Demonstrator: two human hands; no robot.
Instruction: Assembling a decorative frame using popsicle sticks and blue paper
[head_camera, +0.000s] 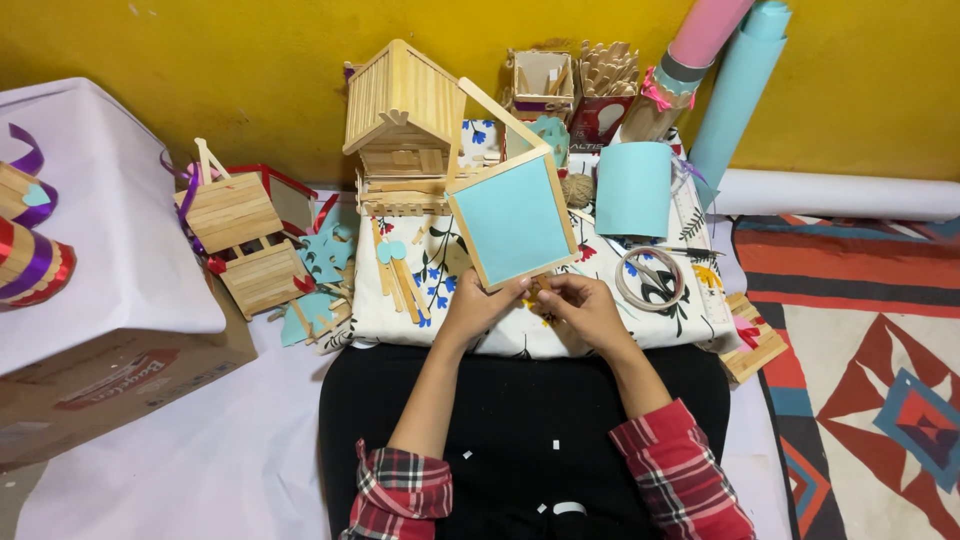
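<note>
Left hand (478, 305): fingers curled up under the lower edge of the frame (512, 220), pinching its bottom corner and propping it tilted toward the camera.
Right hand (583, 303): fingertips pinched together just beside the left, at the same lower edge; it seems to hold a small piece there, but the fingers hide it and I cannot tell what.
Frame: a stick-bordered panel with a blue paper face, held above the floral cloth (450, 300), in front of the stick house (405, 130); a long stick juts from its top toward the back.
Around it: loose sticks (398, 275) on the cloth to the left, a tape roll (650, 278) to the right, a curled blue sheet (634, 188) behind that, a box of sticks (606, 85) at the wall, a small stick basket (245, 245) far left.
Grip advice: keep the left pinch on the wooden border, not on the paper, so the face stays flat and clean.
Fine work: I judge the right hand does best working close to the left, where the frame is steadied.
Risk: the tilted frame is near the house; a swing of the long stick could knock it.
</note>
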